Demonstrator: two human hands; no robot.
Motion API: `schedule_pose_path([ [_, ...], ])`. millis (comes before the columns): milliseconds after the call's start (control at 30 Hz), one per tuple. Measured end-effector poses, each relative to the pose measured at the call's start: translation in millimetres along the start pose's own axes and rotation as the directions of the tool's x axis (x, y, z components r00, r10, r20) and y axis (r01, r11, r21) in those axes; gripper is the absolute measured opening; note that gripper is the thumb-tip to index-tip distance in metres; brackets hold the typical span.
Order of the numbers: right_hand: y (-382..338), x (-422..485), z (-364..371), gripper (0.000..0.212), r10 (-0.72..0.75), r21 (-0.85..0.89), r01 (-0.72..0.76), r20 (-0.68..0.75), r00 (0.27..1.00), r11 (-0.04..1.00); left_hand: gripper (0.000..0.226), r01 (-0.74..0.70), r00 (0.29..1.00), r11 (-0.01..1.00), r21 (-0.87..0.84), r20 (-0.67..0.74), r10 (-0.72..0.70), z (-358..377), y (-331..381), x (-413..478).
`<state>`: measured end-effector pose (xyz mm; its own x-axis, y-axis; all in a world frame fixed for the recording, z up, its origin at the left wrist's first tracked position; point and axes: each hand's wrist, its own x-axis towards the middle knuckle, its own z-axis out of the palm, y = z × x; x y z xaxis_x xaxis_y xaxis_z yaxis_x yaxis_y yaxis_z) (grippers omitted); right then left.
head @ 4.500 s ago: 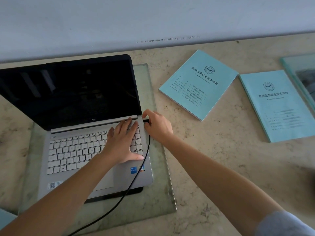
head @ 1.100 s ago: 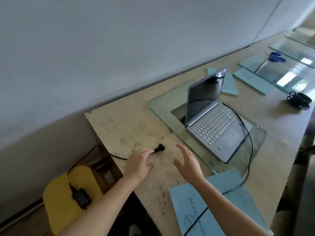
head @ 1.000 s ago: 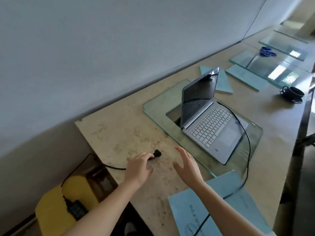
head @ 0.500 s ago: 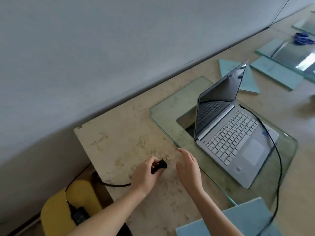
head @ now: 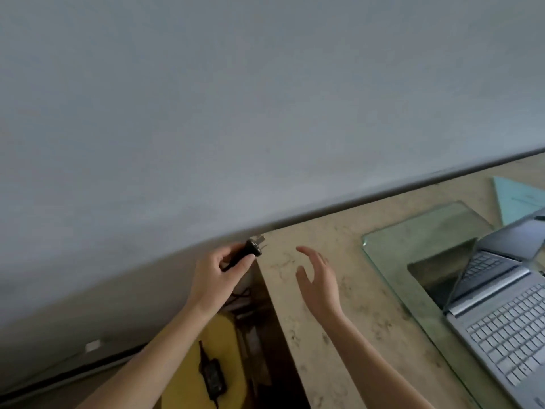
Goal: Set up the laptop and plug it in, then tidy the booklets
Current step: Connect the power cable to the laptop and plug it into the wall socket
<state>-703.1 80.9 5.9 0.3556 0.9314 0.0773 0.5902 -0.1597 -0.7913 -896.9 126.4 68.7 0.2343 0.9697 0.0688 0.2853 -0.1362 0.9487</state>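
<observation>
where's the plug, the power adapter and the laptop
plug [head: 251,251], head view, black body behind the prongs
power adapter [head: 214,376], head view, middle of the brick
laptop [head: 513,329], head view, keyboard keys

My left hand [head: 219,271] pinches the plug [head: 250,251] mid-frame; my right hand [head: 320,283] hovers beside it, fingers loosely spread.

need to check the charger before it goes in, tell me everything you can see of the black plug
The black plug looks like plastic: a short rounded body with pale metal prongs at its end. The left hand pinches the body, holding it in the air by the corner of the table, prongs pointing up and right in the view. It is blurred, and the hand hides its cable.
</observation>
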Motion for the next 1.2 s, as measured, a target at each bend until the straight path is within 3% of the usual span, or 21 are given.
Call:
schedule_pose_path([
  [233,-86,7,106,0.042,-0.090,-0.049,0.109,0.295,0.951,0.993,0.014,0.085,0.994,0.981,-0.176,-0.059,-0.097,-156,-18,-30],
  [400,-134,-5,187,0.042,-0.112,-0.086,0.169,0.457,0.882,0.982,0.017,0.120,0.966,0.967,-0.225,-0.200,-0.166,-246,-52,-63],
  [500,-153,-13,232,0.043,-0.099,-0.115,0.191,0.544,0.833,0.975,0.027,0.162,0.917,0.954,-0.251,-0.317,-0.240,-287,-80,-81],
  [633,-169,-26,281,0.042,-0.054,-0.123,0.166,0.623,0.780,0.978,0.018,0.237,0.803,0.916,-0.323,-0.467,-0.372,-326,-129,-108],
  [800,-167,-39,339,0.045,0.001,-0.149,0.139,0.684,0.729,0.979,0.016,0.280,0.640,0.877,-0.390,-0.606,-0.473,-359,-193,-142],
  [967,-133,-43,386,0.042,0.056,-0.212,0.138,0.710,0.702,0.967,0.007,0.305,0.515,0.896,-0.322,-0.736,-0.440,-386,-250,-177],
  [1200,-58,-29,469,0.038,0.065,-0.282,0.251,0.774,0.629,0.926,0.013,0.490,0.520,0.853,-0.180,-0.725,-0.452,-366,-362,-195],
])
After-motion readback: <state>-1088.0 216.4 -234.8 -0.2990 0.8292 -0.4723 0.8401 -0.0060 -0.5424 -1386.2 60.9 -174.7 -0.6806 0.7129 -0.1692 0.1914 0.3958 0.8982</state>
